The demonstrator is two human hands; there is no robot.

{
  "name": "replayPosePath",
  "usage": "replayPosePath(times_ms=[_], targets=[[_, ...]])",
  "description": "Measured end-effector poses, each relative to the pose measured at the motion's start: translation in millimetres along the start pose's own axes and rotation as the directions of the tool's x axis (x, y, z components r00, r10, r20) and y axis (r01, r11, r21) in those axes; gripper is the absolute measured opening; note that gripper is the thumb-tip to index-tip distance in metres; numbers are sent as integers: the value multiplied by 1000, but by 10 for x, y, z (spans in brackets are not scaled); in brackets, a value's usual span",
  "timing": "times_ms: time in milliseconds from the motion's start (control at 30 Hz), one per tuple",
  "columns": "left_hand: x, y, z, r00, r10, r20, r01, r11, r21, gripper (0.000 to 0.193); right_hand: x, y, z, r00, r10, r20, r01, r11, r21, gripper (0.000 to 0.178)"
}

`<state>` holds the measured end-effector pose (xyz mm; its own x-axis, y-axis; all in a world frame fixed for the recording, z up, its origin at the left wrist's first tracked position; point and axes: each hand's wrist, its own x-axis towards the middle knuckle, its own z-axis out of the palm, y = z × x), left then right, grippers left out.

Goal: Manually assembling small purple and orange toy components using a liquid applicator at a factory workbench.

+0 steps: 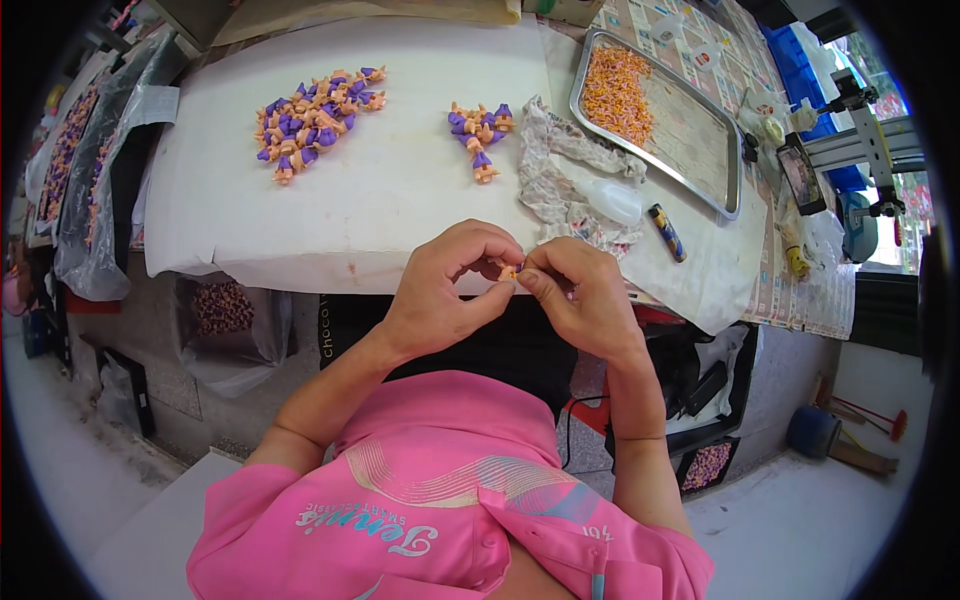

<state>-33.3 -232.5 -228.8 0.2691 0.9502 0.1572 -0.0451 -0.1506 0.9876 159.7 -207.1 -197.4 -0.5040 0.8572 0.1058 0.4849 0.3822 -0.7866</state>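
Just in front of the table's near edge, my two hands meet fingertip to fingertip. My left hand (448, 285) is closed in a pinch on a small peach, purple and orange plastic toy piece (509, 271), mostly covered by the fingers. My right hand (583, 295) is also pinched, thumb and forefinger at that piece; what lies between them is too small to make out. Beyond the hands is a small group of peach-and-purple toy pieces (481, 136). A larger pile of similar pieces (318, 122) lies farther left.
A metal tray (660, 157) at the right back holds many tiny orange parts (616, 97). Nearer are a crumpled stained cloth (550, 165), a translucent plastic bottle (608, 200) and a dark patterned tube (667, 233). A phone (801, 173) on a stand is far right. Plastic-lined bins stand left.
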Motion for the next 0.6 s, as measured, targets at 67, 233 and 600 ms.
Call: replayPosePath(times_ms=[67, 233, 600], targets=[[-5, -1, 10, 1000, -1, -7, 1, 1000, 12, 21, -8, 0, 37, 999, -24, -33, 24, 1000, -17, 12], [-22, 3, 10, 999, -34, -37, 32, 998, -59, 22, -24, -45, 133, 980, -138, -143, 130, 989, -67, 9], [-126, -1, -75, 999, 22, -50, -27, 994, -106, 19, -59, -129, 324, 951, -197, -239, 175, 979, -108, 11]])
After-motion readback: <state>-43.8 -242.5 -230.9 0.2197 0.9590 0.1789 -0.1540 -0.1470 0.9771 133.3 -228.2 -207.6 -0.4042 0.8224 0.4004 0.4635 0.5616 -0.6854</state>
